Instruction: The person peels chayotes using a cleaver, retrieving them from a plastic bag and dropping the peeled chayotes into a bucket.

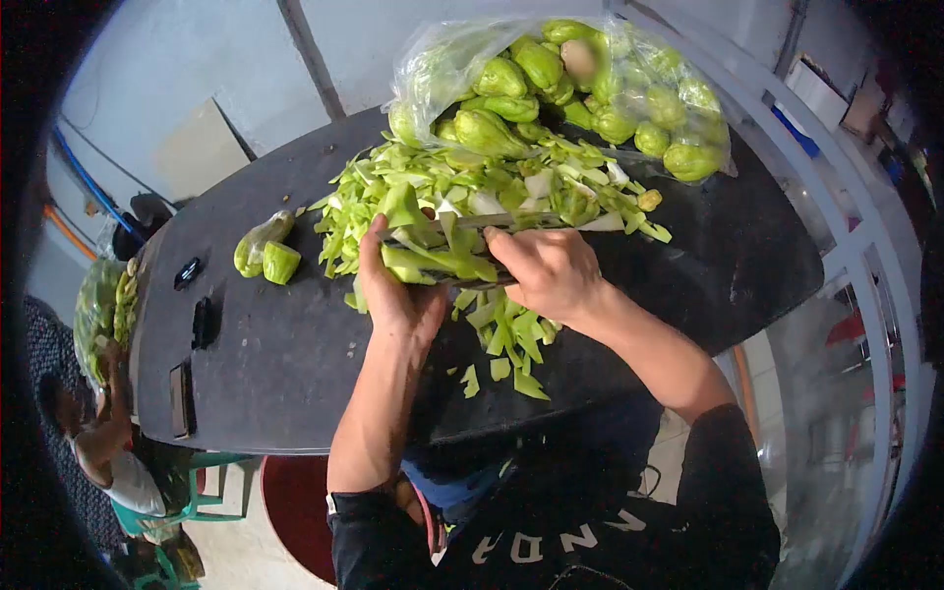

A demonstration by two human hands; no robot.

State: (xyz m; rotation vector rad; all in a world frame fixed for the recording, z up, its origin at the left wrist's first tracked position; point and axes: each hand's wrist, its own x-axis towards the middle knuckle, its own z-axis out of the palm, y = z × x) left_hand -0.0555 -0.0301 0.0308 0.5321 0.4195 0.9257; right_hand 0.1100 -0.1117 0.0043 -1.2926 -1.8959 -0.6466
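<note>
Green chayote strips (433, 261) between both hands (398, 295)

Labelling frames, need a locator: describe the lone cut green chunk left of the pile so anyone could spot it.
Start at the dark table and find the big heap of green slices under the plastic bag of whole vegetables. Look left of the heap, beyond the left hand: two pieces lie apart. The chunk is the shorter, blocky one with a flat cut face, touching a longer curved piece.

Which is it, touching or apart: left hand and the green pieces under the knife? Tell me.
Touching. The head view shows the left hand pressing down on the green pieces, fingers curled over them beside the knife that the right hand grips.
</note>
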